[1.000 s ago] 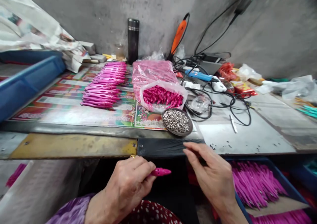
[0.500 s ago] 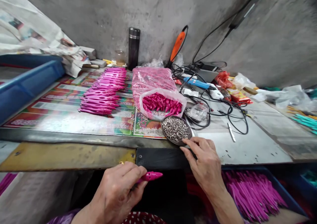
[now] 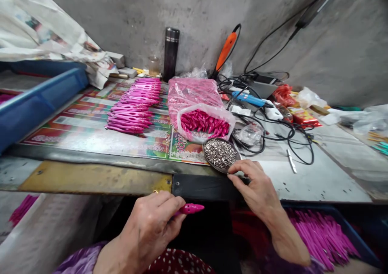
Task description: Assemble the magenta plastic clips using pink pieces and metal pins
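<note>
My left hand [image 3: 151,221] is closed around a bright pink pointed plastic piece [image 3: 194,208], whose tip with small dark holes sticks out to the right. The rest of that piece is hidden in the fingers. At the near edge of a dark round dish [image 3: 206,157], my right hand [image 3: 257,189] has thumb and forefinger pinched together. What lies between those fingertips is too small to make out. The dish is filled with small shiny metal pins [image 3: 221,152]. Just behind it, a clear plastic bag [image 3: 194,90] lies with its mouth towards me, full of pink pointed pieces [image 3: 204,123].
Long pink pieces [image 3: 133,106] lie in a row on the printed sheet. A blue tray [image 3: 54,92] stands at left, a black flask [image 3: 171,53] against the wall. Cables [image 3: 291,132] tangle at right. Below the table edge sits a bin of magenta strips [image 3: 327,237].
My right thumb and forefinger have closed together and drawn slightly back from the pins to the dish's edge. The left hand keeps its hold on the pink piece. The whole view has shifted slightly.
</note>
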Demonstrator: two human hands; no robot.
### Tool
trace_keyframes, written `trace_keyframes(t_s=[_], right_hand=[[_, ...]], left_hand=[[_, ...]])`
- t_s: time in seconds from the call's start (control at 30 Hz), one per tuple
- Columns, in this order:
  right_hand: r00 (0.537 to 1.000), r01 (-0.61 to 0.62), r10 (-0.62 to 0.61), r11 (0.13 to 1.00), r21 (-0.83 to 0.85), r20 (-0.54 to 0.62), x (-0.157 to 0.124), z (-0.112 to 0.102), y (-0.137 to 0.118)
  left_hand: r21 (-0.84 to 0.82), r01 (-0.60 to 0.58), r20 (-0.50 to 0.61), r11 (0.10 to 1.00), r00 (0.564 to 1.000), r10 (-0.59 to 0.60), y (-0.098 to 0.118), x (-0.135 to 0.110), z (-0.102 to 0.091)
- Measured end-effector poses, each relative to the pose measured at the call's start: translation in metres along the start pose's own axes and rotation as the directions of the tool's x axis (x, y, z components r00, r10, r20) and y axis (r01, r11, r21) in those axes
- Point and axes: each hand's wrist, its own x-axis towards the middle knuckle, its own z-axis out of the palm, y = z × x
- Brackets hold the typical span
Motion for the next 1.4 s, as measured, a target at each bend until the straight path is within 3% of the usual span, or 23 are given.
trace_keyframes(t_s=[0.2,0.4,0.67,0.93,1.03,1.27,1.4], right_hand=[[1.0,0.02,-0.019,1.0,0.019,-0.02,-0.003,-0.001,-0.006],[1.0,0.025,-0.025,0.995,0.092,-0.004,-0.023,0.001,-0.041],[0.988,0.115,-0.134,0.969,0.219,0.072,-0.037,0.008,-0.091],[0.946,0.252,-0.285,0.946,0.204,0.154,-0.043,0.018,-0.107],[0.956,0.211,-0.253,0.945,0.251,0.146,-0.045,0.021,-0.11],[0.98,-0.036,-0.059,0.885,0.463,0.188,-0.049,0.021,-0.111],[0.975,-0.078,-0.035,0.873,0.481,0.221,-0.052,0.02,-0.107]], left_hand=[[-0.014,0.074,0.035,0.997,0.997,-0.074,0.004,-0.007,0.0],[-0.014,0.106,0.076,0.994,0.992,-0.105,0.007,-0.012,0.002],[0.076,0.026,0.107,0.997,0.994,-0.034,0.014,-0.014,0.001],[0.16,-0.011,0.161,0.987,0.987,-0.015,0.023,-0.016,0.003],[0.15,-0.001,0.161,0.989,0.987,-0.023,0.024,-0.017,0.004],[0.083,0.045,0.159,0.995,0.986,-0.058,0.023,-0.022,0.008],[0.076,0.083,0.168,0.994,0.981,-0.095,0.021,-0.027,0.01]])
